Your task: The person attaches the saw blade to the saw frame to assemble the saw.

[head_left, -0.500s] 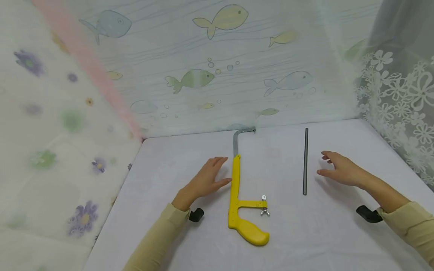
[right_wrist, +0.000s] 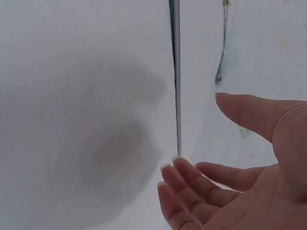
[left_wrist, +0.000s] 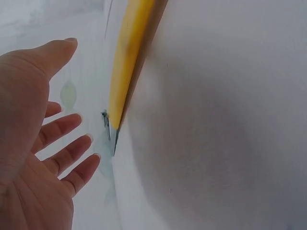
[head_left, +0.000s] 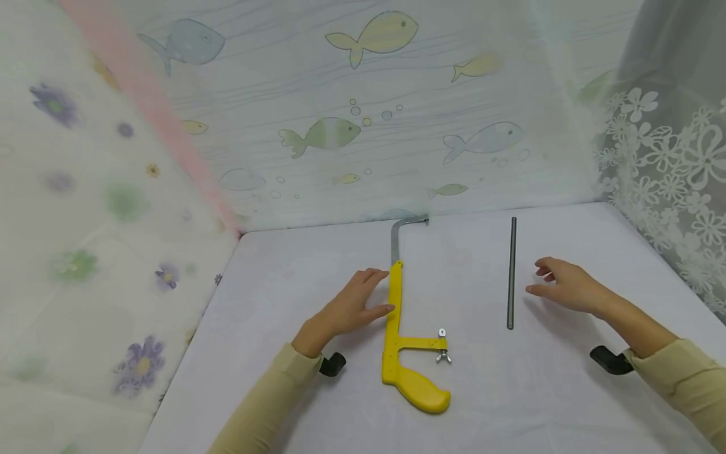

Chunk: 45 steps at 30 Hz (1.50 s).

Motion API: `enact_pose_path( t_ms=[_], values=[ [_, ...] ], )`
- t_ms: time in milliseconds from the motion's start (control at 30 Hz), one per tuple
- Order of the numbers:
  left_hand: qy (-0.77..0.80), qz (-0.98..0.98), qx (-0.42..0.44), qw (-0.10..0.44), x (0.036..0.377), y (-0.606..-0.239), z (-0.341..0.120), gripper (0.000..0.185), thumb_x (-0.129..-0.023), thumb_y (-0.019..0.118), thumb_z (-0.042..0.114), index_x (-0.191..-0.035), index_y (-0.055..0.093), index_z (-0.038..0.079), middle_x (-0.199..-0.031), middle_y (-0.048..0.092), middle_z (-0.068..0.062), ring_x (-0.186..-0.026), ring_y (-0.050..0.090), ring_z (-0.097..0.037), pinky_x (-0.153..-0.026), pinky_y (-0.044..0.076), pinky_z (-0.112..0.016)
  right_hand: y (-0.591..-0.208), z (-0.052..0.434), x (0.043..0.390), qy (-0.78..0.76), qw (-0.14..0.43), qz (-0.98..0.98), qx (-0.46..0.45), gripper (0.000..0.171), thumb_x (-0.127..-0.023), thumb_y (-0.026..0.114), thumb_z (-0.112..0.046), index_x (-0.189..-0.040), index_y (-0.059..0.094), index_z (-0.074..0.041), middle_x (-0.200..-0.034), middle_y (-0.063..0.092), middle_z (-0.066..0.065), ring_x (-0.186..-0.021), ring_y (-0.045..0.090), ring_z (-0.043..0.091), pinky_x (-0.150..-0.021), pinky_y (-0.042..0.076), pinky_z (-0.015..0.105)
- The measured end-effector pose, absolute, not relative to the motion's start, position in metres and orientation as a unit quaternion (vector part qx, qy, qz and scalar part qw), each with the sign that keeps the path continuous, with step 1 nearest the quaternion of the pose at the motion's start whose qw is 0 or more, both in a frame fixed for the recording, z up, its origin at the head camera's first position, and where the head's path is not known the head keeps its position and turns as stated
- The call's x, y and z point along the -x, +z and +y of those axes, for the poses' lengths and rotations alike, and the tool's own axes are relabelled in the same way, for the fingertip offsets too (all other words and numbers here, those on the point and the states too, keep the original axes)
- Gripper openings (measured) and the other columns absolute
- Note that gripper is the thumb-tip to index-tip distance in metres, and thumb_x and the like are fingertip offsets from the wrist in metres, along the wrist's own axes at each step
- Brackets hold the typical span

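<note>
A hacksaw frame with a yellow handle (head_left: 422, 391) and a grey metal front end (head_left: 395, 239) lies on the white table, no blade fitted between its pegs. My left hand (head_left: 348, 306) hovers at its left side, thumb and fingertips overlapping the yellow bar in the head view; in the left wrist view the fingers (left_wrist: 72, 153) are spread and hold nothing. Right of the saw frame lies a thin dark grey strip (head_left: 512, 274), its length running away from me. Beside it on the right is my right hand (head_left: 570, 287), empty, its fingers loosely bent and thumb apart in the right wrist view.
A wing nut (head_left: 443, 357) sits on the saw frame's crosspiece. The white-covered table (head_left: 283, 265) ends at a fish-patterned curtain (head_left: 340, 82) behind. Flowered cloth (head_left: 85, 265) hangs at the left, lace (head_left: 669, 145) at the right. Black wrist mounts (head_left: 611, 360) show under the cuffs.
My left hand has moved slightly right and down, its fingertips now over the yellow bar's edge. The right hand has shifted a little left toward the strip.
</note>
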<state>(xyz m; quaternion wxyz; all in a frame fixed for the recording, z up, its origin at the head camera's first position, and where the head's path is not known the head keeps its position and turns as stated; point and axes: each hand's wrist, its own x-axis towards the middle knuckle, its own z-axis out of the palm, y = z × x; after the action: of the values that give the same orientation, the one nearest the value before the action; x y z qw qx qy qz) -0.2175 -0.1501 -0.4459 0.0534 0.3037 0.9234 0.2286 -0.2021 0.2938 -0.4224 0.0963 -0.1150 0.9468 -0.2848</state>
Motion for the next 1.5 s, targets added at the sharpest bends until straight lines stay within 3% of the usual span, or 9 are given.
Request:
enact_pose_path(
  t_ms=[500, 833, 1500],
  values=[
    [0.238, 0.914, -0.318, 0.083, 0.210, -0.442, -0.137, 0.070, -0.097, 0.070, 0.042, -0.152, 0.044, 0.008, -0.151, 0.046, -0.009, -0.137, 0.044, -0.025, -0.114, 0.038, -0.042, -0.422, 0.285, 0.206, -0.291, 0.096, 0.947, 0.094, 0.065, -0.096, 0.071, -0.030, -0.129, 0.049, 0.021, -0.112, 0.063, 0.029, -0.104, 0.060, 0.045, -0.084, 0.052, 0.054],
    [0.233, 0.909, -0.332, 0.100, 0.206, -0.445, -0.128, 0.068, -0.096, 0.072, 0.042, -0.150, 0.046, 0.009, -0.146, 0.050, -0.006, -0.131, 0.048, -0.022, -0.113, 0.040, -0.039, -0.426, 0.278, 0.212, -0.300, 0.092, 0.946, 0.080, 0.056, -0.093, 0.073, -0.026, -0.120, 0.057, 0.020, -0.099, 0.064, 0.020, -0.088, 0.059, 0.031, -0.071, 0.048, 0.036],
    [0.217, 0.904, -0.346, 0.125, 0.194, -0.444, -0.112, 0.058, -0.091, 0.078, 0.042, -0.137, 0.060, 0.012, -0.131, 0.060, 0.000, -0.114, 0.052, -0.014, -0.104, 0.045, -0.029, -0.435, 0.264, 0.217, -0.292, 0.112, 0.949, 0.043, 0.037, -0.092, 0.072, -0.021, -0.099, 0.068, 0.015, -0.094, 0.066, 0.023, -0.081, 0.061, 0.030, -0.067, 0.051, 0.040]
  ],
)
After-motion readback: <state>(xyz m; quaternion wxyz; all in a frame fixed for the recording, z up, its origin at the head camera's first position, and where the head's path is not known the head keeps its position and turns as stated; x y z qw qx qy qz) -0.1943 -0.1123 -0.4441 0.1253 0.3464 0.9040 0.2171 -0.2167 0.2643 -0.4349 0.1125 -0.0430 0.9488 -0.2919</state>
